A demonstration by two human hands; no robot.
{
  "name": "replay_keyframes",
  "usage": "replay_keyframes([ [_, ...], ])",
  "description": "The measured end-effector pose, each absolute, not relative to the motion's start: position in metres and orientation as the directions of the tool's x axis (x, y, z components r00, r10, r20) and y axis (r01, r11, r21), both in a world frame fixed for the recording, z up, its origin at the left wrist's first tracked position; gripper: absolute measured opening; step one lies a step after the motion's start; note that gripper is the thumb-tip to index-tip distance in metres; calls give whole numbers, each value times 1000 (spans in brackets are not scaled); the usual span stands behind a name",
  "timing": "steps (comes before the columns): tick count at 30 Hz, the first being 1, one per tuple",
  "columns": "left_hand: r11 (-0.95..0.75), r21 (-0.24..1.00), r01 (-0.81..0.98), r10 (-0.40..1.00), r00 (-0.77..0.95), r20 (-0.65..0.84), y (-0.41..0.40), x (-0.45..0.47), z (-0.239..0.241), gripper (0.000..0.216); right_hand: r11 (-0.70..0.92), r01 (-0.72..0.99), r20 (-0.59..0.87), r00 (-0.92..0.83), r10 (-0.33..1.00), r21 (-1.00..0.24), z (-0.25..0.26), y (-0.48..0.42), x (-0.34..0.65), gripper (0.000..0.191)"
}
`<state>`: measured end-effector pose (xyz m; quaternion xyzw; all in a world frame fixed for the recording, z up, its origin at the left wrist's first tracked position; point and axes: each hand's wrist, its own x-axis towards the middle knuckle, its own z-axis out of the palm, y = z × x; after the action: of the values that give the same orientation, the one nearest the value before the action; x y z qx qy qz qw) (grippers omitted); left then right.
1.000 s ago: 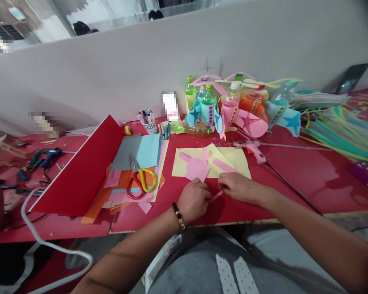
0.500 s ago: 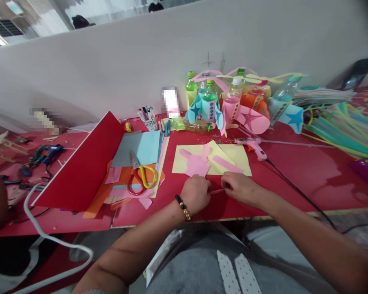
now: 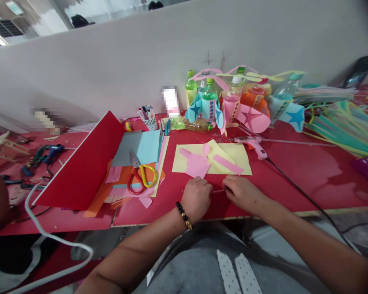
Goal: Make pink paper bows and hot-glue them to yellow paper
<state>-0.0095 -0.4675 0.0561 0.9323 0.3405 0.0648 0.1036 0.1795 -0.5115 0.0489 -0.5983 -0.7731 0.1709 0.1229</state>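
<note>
Near the table's front edge, my left hand (image 3: 197, 199) is closed on one end of a thin pink paper strip (image 3: 217, 191). My right hand (image 3: 241, 192) pinches the strip's other end, so it spans the short gap between my fists. Most of the strip is hidden by my fingers. Just beyond my hands lie pink paper cutouts (image 3: 198, 164) and a long pink paper piece (image 3: 228, 164), on top of yellow paper sheets (image 3: 243, 157). Left of them, scissors (image 3: 141, 175) with one red and one yellow handle rest on coloured paper.
A pink glue gun (image 3: 254, 145) with a black cord lies to the right. Decorated plastic bottles (image 3: 210, 100) stand along the wall, with a bottle on its side before them. A red board (image 3: 86, 167) leans at left, and a pen cup (image 3: 150, 122) stands behind the paper stack.
My hands have shifted very slightly and stay closed on the pink strip. The papers, scissors and glue gun have not moved.
</note>
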Motion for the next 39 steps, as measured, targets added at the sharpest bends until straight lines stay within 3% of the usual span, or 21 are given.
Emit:
replay_keyframes([
  [17,-826,138,546,557,828,61,-478,-10,57,15,193,928,-65,-225,972,-319,55,-512,173,15],
  [32,-842,81,533,539,838,83,-490,-11,49,20,159,919,-93,-205,974,-362,52,-511,173,14],
  [39,-843,93,530,535,843,48,-491,-11,45,14,185,900,-31,-214,976,-395,48,-516,178,15],
])
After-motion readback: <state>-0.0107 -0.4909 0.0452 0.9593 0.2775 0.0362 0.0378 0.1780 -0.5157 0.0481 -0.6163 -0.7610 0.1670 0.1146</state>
